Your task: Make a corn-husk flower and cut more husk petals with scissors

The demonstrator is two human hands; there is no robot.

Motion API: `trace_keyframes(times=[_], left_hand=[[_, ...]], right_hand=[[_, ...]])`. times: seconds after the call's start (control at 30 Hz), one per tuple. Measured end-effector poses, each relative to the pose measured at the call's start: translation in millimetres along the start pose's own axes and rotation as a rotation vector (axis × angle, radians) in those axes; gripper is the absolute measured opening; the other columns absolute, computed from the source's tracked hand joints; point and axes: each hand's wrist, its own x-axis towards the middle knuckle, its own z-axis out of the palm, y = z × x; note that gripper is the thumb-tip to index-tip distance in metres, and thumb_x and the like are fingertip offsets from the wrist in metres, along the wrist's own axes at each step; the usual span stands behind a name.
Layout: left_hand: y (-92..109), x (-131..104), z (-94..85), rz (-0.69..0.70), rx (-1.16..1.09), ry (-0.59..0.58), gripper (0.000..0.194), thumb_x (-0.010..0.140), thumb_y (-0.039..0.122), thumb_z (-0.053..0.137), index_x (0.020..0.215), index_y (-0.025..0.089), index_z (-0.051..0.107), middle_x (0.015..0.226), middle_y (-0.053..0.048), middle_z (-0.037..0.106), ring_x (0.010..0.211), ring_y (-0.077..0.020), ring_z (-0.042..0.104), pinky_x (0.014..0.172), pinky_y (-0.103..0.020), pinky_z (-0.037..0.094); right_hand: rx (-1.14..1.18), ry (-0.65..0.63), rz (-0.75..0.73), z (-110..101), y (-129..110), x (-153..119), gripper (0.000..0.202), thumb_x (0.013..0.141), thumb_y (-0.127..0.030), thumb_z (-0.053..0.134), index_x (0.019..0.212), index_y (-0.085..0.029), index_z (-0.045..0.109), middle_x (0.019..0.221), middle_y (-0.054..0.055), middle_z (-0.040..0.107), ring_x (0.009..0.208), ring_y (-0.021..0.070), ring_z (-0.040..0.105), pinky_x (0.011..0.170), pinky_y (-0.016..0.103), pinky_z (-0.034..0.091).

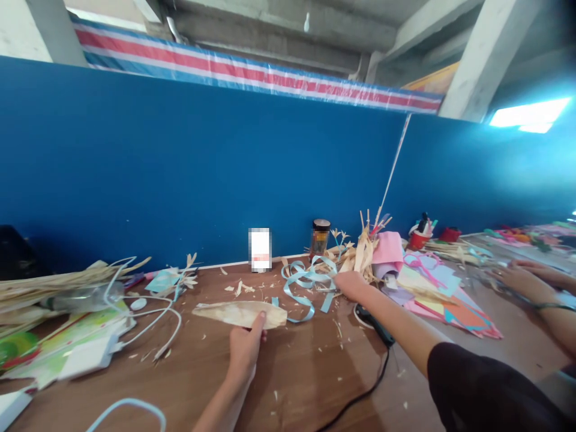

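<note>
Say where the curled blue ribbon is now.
In the head view, the ribbon lies on the table just right of centre, between the right hand and the husk in the left hand.

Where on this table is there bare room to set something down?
Between the left hand and the black cord, the tabletop is mostly bare, with small scraps. Another patch lies between that hand and the pale cable loop. Crowded: along the blue partition, with dried husks and a clear bottle at left, light blue ribbon by the right hand, coloured paper farther right.
</note>
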Motion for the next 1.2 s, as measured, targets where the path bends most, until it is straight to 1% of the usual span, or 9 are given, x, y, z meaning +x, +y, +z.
trace_keyframes(times=[0.23,0.37,0.47,0.6,0.73,0.83,0.93,1.03,1.2], left_hand=[[-0.8,0.7,-0.7,-0.003,-0.04,-0.002,0.032,0.055,0.039,0.068,0.054,0.008,0.059,0.041,-0.002,0.055,0.039,-0.0119,0.05,0.04,-0.022,0.04],[1.3,-0.5,0.5,-0.007,-0.068,0.02,0.032,0.054,0.039,0.068,0.056,0.008,0.059,0.041,-0.001,0.055,0.039,-0.0108,0.049,0.039,-0.021,0.04],[4.3,-1.9,1.7,-0.009,-0.12,0.035,0.033,0.052,0.037,0.07,0.064,0.008,0.06,0.043,0.0,0.055,0.039,-0.0103,0.049,0.037,-0.02,0.04],[6.6,-3.2,1.9,-0.003,-0.135,0.032,0.034,0.051,0.037,0.07,0.065,0.007,0.06,0.045,-0.001,0.055,0.04,-0.01,0.049,0.037,-0.02,0.04],[7.5,-4.0,1.4,0.002,-0.114,0.027,0.034,0.052,0.038,0.07,0.063,0.007,0.06,0.044,-0.001,0.055,0.04,-0.0102,0.049,0.036,-0.02,0.04],[8.7,-4.7,1.7,-0.002,-0.101,0.033,0.034,0.051,0.038,0.07,0.062,0.007,0.06,0.044,-0.001,0.054,0.04,-0.0101,0.048,0.036,-0.02,0.04],[9.1,-4.9,2.4,-0.009,-0.113,0.044,0.034,0.051,0.038,0.07,0.063,0.007,0.06,0.046,-0.001,0.055,0.04,-0.0099,0.049,0.037,-0.02,0.04],[7.6,-4.1,2.6,-0.035,-0.141,0.057,0.035,0.052,0.036,0.071,0.067,0.007,0.06,0.048,-0.001,0.056,0.041,-0.0096,0.049,0.037,-0.019,0.04],[3.2,0.3,0.8,-0.096,-0.242,0.071,0.032,0.054,0.034,0.071,0.067,0.009,0.057,0.049,0.001,0.054,0.042,-0.0077,0.048,0.038,-0.017,0.04]], right_hand=[[0.01,0.037,-0.063,-31.2,15.7,4.2,0.028,0.084,-0.029,0.048,0.109,-0.015,0.05,0.109,0.007,0.053,0.091,0.0176,0.055,0.077,0.038,0.046],[0.196,0.135,-0.069,-52.6,33.4,4.7,0.012,0.076,-0.026,0.057,0.08,-0.016,0.062,0.09,0.005,0.061,0.089,0.0193,0.054,0.077,0.032,0.041],[0.409,0.225,-0.058,-60.2,46.9,4.7,0.008,0.068,-0.024,0.061,0.063,-0.018,0.061,0.071,0.002,0.062,0.076,0.0174,0.055,0.068,0.026,0.038],[0.776,0.36,-0.013,-55.7,53.8,3.6,0.019,0.068,-0.035,0.056,0.065,-0.016,0.056,0.061,0.0,0.06,0.06,0.0138,0.051,0.056,0.024,0.035],[1.194,0.48,0.004,-46.8,47.0,0.0,0.03,0.069,-0.048,0.051,0.075,-0.018,0.051,0.08,0.002,0.063,0.064,0.0124,0.052,0.058,0.024,0.038],[1.474,0.511,-0.004,-45.5,39.1,-3.0,0.031,0.066,-0.049,0.056,0.074,-0.021,0.047,0.093,0.001,0.062,0.069,0.0113,0.054,0.062,0.024,0.041],[1.69,0.46,-0.031,-47.7,30.1,-6.0,0.028,0.065,-0.045,0.059,0.073,-0.021,0.047,0.089,0.001,0.063,0.067,0.0111,0.055,0.063,0.025,0.043],[1.847,0.321,-0.068,-48.0,16.8,-9.4,0.021,0.069,-0.038,0.058,0.074,-0.02,0.049,0.081,0.003,0.065,0.062,0.0125,0.057,0.063,0.029,0.047],[2.003,0.13,-0.055,-34.8,-23.7,-23.3,0.012,0.071,-0.023,0.058,0.078,-0.021,0.049,0.071,-0.002,0.063,0.06,0.0104,0.058,0.064,0.03,0.049]])
